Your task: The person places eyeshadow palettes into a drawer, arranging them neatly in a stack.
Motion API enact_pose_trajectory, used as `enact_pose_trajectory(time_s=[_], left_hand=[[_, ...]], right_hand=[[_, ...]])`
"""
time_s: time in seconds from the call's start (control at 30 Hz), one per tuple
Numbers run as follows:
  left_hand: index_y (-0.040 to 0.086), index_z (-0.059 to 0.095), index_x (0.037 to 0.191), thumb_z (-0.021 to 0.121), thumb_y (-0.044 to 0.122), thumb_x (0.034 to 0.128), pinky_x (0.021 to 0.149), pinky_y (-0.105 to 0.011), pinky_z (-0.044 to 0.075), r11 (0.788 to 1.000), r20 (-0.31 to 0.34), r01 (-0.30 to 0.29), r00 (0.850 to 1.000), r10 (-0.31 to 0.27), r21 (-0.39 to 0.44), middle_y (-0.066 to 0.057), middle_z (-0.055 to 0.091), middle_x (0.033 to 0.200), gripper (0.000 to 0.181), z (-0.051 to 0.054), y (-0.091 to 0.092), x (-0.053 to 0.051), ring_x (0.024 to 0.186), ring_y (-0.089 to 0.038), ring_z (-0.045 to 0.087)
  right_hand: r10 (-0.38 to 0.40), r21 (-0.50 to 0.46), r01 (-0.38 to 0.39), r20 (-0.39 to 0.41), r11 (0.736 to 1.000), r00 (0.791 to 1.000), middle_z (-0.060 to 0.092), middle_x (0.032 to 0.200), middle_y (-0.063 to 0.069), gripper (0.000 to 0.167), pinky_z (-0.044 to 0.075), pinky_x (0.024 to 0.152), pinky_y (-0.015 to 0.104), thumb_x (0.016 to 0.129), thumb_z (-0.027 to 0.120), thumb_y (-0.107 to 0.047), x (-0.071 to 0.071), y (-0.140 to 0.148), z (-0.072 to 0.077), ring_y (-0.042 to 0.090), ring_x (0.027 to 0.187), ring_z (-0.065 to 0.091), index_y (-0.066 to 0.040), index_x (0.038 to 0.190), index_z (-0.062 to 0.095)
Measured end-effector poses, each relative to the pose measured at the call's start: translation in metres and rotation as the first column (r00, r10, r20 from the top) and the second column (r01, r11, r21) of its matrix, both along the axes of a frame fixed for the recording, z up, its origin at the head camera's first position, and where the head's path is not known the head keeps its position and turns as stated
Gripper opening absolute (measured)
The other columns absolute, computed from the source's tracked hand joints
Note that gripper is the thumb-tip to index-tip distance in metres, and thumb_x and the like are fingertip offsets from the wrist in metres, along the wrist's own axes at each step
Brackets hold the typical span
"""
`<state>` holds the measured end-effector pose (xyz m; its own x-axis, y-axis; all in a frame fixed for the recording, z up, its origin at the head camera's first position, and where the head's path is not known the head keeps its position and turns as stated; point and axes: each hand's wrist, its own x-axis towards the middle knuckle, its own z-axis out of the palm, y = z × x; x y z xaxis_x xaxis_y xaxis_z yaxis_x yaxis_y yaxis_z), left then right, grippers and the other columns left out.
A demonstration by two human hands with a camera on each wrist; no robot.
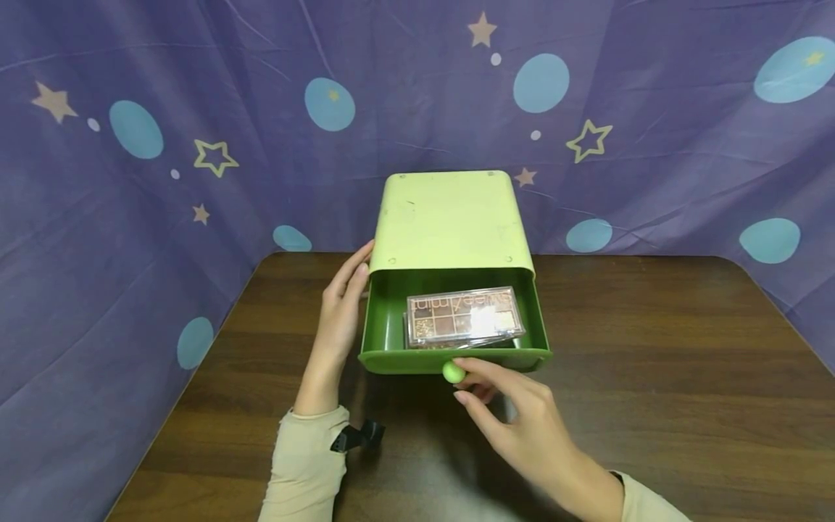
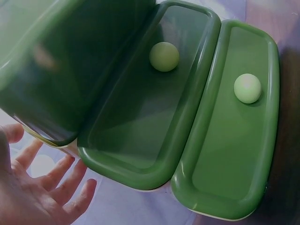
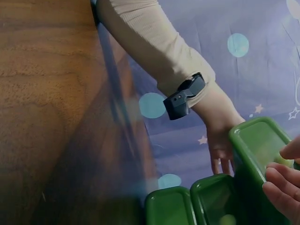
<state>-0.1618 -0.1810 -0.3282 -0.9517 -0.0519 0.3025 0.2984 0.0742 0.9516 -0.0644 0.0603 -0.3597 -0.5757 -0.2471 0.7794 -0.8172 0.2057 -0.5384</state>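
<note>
A small green cabinet (image 1: 450, 217) with several stacked drawers stands on the table. Its top drawer (image 1: 385, 312) is pulled out, with a clear-lidded eyeshadow palette (image 1: 463, 317) inside. Under that palette shows the edge of another flat case. My right hand (image 1: 528, 420) is at the front of this drawer, with curled fingers about its round green knob (image 1: 453, 372); the thumb sits a little lower, apart from it. Against the cabinet's left side rests my left hand (image 1: 339, 312), fingers extended. The left wrist view shows the lower drawers (image 2: 140, 140) pushed in, each with a round knob.
The brown wooden table (image 1: 652, 362) reaches out on both sides of the cabinet. Behind and to the left hangs a purple curtain (image 1: 424, 87) with stars and blue ovals. A black device (image 1: 357, 437) is strapped to the left wrist.
</note>
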Motion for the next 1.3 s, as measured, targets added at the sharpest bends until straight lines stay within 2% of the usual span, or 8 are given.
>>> enact_pose_trajectory(time_s=[0.17, 0.4, 0.53, 0.83, 1.0, 1.2, 1.3], left_hand=[[0.014, 0.051, 0.146, 0.044, 0.024, 0.1065, 0.096, -0.035, 0.044, 1.0, -0.006, 0.001, 1.0, -0.001, -0.001, -0.003, 0.053, 0.143, 0.042, 0.0, 0.0, 0.0, 0.119, -0.014, 0.053], [0.015, 0.05, 0.146, 0.044, 0.026, 0.1066, 0.097, -0.038, 0.045, 1.0, -0.005, 0.001, 1.0, -0.001, -0.003, -0.001, 0.053, 0.143, 0.042, 0.0, 0.0, -0.001, 0.118, -0.015, 0.054], [0.014, 0.051, 0.146, 0.043, 0.025, 0.1067, 0.097, -0.038, 0.045, 1.0, 0.0, -0.001, 1.0, 0.001, 0.004, -0.003, 0.052, 0.144, 0.042, 0.0, 0.001, -0.001, 0.117, -0.015, 0.054], [0.014, 0.051, 0.146, 0.044, 0.025, 0.1065, 0.094, -0.034, 0.046, 1.0, 0.002, -0.009, 1.0, 0.009, 0.001, -0.004, 0.053, 0.144, 0.042, 0.0, 0.001, 0.0, 0.116, -0.015, 0.055], [0.013, 0.051, 0.146, 0.044, 0.024, 0.1064, 0.09, -0.028, 0.047, 1.0, -0.013, -0.008, 1.0, 0.008, 0.011, -0.004, 0.053, 0.143, 0.042, 0.001, 0.002, 0.0, 0.115, -0.016, 0.055], [0.014, 0.051, 0.146, 0.044, 0.025, 0.1064, 0.09, -0.028, 0.048, 1.0, -0.007, 0.002, 1.0, -0.002, 0.02, -0.004, 0.052, 0.144, 0.042, 0.002, 0.002, 0.001, 0.117, -0.018, 0.055], [0.013, 0.05, 0.147, 0.044, 0.026, 0.1064, 0.09, -0.027, 0.048, 1.0, -0.004, 0.011, 1.0, -0.011, 0.029, -0.004, 0.052, 0.144, 0.042, 0.002, 0.002, 0.001, 0.118, -0.018, 0.054]], right_hand=[[-0.01, 0.006, 0.01, 0.023, 1.0, 1.0, 0.072, 0.096, 0.006, 0.027, 0.053, 0.066, 0.017, 0.098, 0.062, -0.021, -0.004, -0.004, -0.006, 0.013, 0.075, 0.068, -0.003, 0.117, 0.067], [-0.026, -0.002, 0.026, -0.028, 1.0, 0.999, 0.073, 0.096, 0.009, 0.025, 0.055, 0.069, 0.019, 0.099, 0.061, -0.021, -0.01, -0.009, -0.009, 0.016, 0.076, 0.07, -0.001, 0.111, 0.067], [-0.046, -0.003, 0.046, -0.061, 0.999, 0.997, 0.073, 0.095, 0.008, 0.024, 0.055, 0.072, 0.02, 0.098, 0.061, -0.021, -0.011, -0.009, -0.008, 0.016, 0.076, 0.07, -0.001, 0.11, 0.067], [-0.054, -0.012, 0.053, -0.082, 0.999, 0.995, 0.073, 0.094, 0.008, 0.024, 0.055, 0.073, 0.021, 0.098, 0.062, -0.021, -0.012, -0.009, -0.001, 0.015, 0.075, 0.07, -0.001, 0.109, 0.067], [-0.041, -0.021, 0.039, -0.069, 0.999, 0.997, 0.073, 0.094, 0.008, 0.024, 0.055, 0.07, 0.02, 0.097, 0.063, -0.02, -0.014, -0.009, 0.004, 0.016, 0.076, 0.07, 0.0, 0.11, 0.067], [-0.038, -0.008, 0.037, -0.044, 0.999, 0.998, 0.074, 0.095, 0.008, 0.024, 0.055, 0.069, 0.019, 0.098, 0.063, -0.022, -0.015, -0.009, 0.007, 0.015, 0.077, 0.071, -0.002, 0.11, 0.068], [-0.04, -0.006, 0.04, -0.026, 0.999, 0.999, 0.073, 0.096, 0.008, 0.021, 0.055, 0.07, 0.02, 0.096, 0.065, -0.018, -0.015, -0.009, 0.007, 0.016, 0.078, 0.071, -0.002, 0.111, 0.068]])
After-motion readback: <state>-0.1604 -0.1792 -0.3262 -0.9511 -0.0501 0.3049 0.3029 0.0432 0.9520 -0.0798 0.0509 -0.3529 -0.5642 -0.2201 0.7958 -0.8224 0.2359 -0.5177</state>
